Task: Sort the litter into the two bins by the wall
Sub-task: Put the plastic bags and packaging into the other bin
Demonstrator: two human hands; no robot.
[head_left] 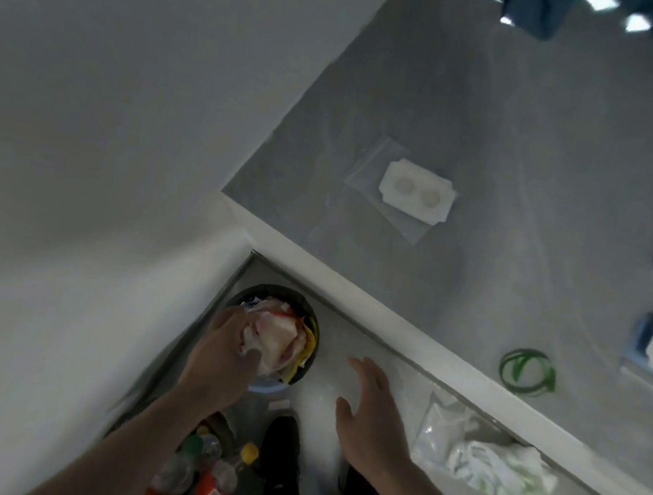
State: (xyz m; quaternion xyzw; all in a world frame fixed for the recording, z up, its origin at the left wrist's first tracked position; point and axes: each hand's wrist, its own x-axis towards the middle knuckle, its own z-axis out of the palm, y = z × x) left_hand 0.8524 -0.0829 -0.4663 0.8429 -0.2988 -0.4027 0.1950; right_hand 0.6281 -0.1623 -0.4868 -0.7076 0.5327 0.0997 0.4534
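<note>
Left hand (226, 345) grips crumpled white-red wrapper (274, 335) over black bin (313, 333) by wall. Right hand (373, 413) beside bin, fingers spread, holding nothing. Bottle-filled bin (210, 473) nearer than black bin.

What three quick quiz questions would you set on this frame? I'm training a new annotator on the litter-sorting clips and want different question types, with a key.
1. True or false: the right hand is gripping a bottle.
2. Multiple choice: the left hand is at A) the green band on the grey table, B) the crumpled wrappers heaped in the black bin, C) the white foam insert.
3. Fill in: the second bin, nearer the person, holds plastic ____ with coloured caps.

Key: 1 false, it is open and holds nothing; 2 B; 3 bottles.
</note>
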